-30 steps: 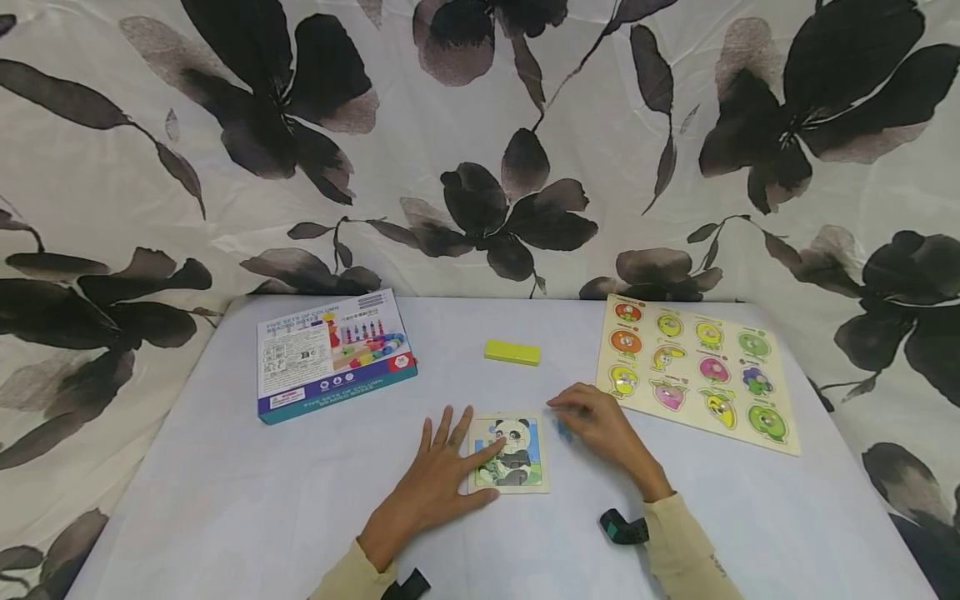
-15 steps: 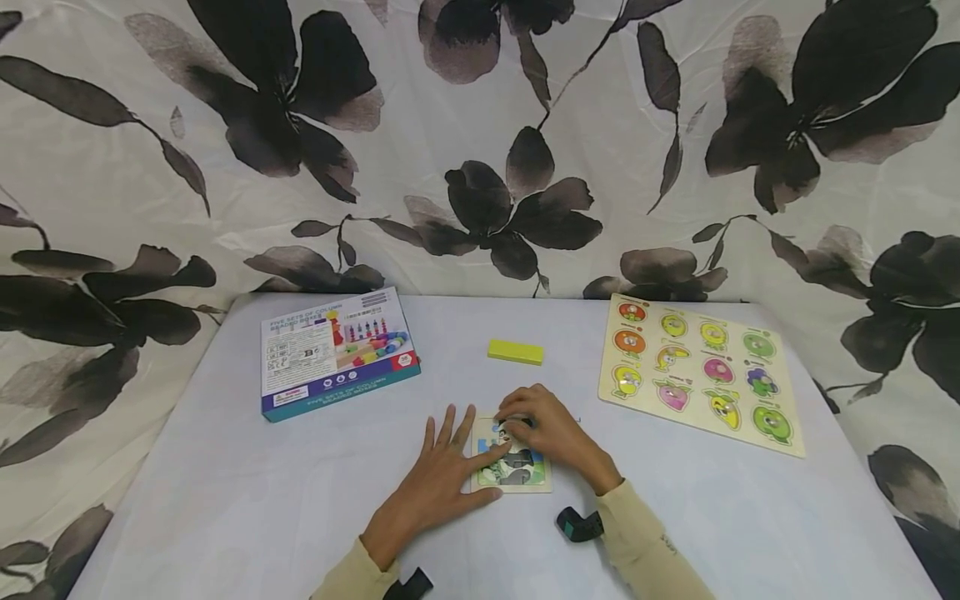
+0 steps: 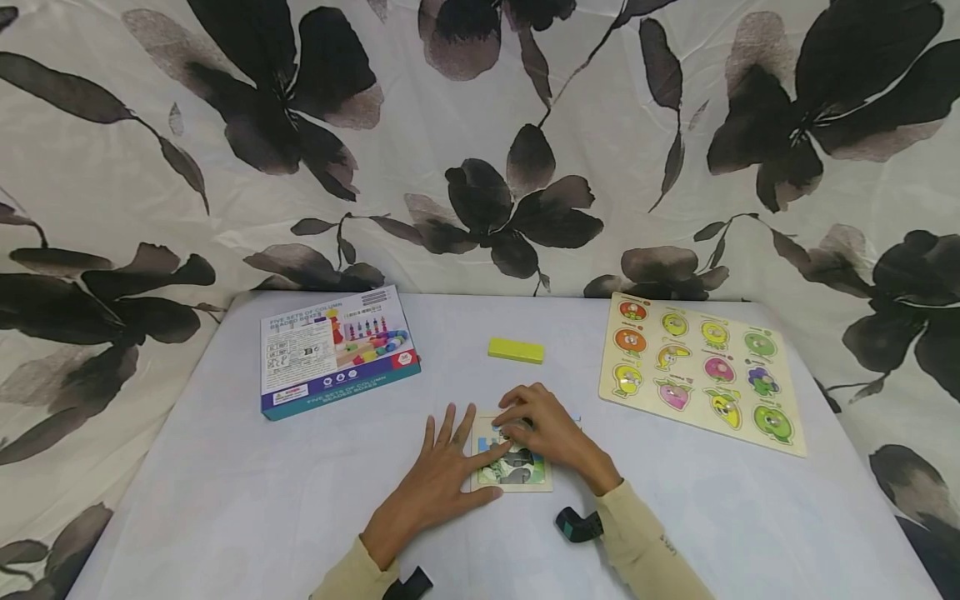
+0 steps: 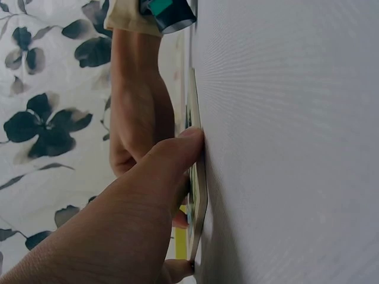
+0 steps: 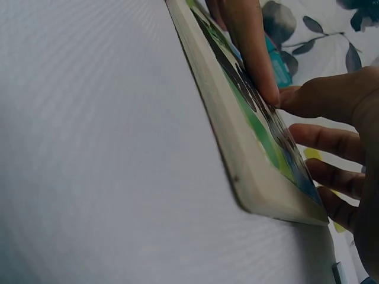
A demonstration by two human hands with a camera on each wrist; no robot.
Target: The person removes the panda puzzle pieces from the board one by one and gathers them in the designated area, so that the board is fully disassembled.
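Observation:
A small wooden panda jigsaw puzzle (image 3: 517, 477) lies flat on the white table, partly covered by both hands. My left hand (image 3: 438, 479) spreads its fingers across its left side, with the index finger over the picture. In the left wrist view the left thumb (image 4: 190, 135) rests against the wooden edge. Over the upper part of the picture is my right hand (image 3: 551, 429), fingers bent. The right wrist view has its spread fingertips (image 5: 303, 134) at the puzzle surface, close to the left index finger. Beside the right hand shows a bit of a blue piece (image 3: 576, 419).
A yellow block (image 3: 516, 350) lies behind the puzzle. At the back left is a bead-set box (image 3: 339, 354). A wooden fruit puzzle board (image 3: 701, 375) lies at the right. Floral cloth hangs behind the table.
My right hand has moved left from the blue piece on the table onto the top of the panda puzzle, then stayed there. The left hand has held its place.

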